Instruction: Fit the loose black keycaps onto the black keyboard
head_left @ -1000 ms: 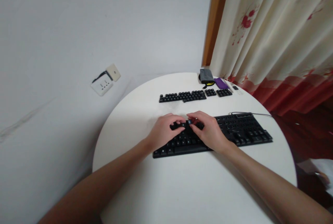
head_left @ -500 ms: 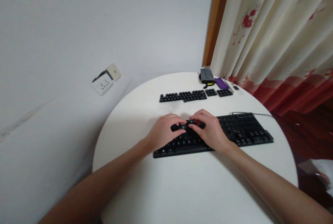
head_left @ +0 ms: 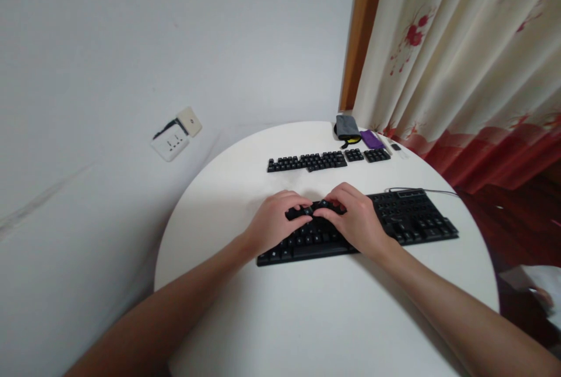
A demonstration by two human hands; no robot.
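A black keyboard [head_left: 421,219] lies on the white table, with keycaps off in its upper rows and others still seated near its front. My left hand [head_left: 276,219] is over its left part, thumb and forefinger closed about a black keycap [head_left: 308,211]. Beside it, my right hand [head_left: 357,213] pinches another black keycap [head_left: 324,203], which looks slightly tilted. Both sets of fingertips nearly meet above the upper rows. My hands hide part of the keyboard, and whether the left keycap is seated cannot be told.
Behind the keyboard, loose black keycaps [head_left: 326,161] stand in rows and blocks. A grey pouch [head_left: 347,127], a purple cloth-like item [head_left: 371,139] and a small dark object [head_left: 396,147] lie at the table's [head_left: 272,318] back right. A cable [head_left: 432,191] runs off rightward. The wall is at left.
The right fingertips have shifted slightly, and the keycap between them shows more clearly. My left hand stays almost in place. The whole view has drifted a little.
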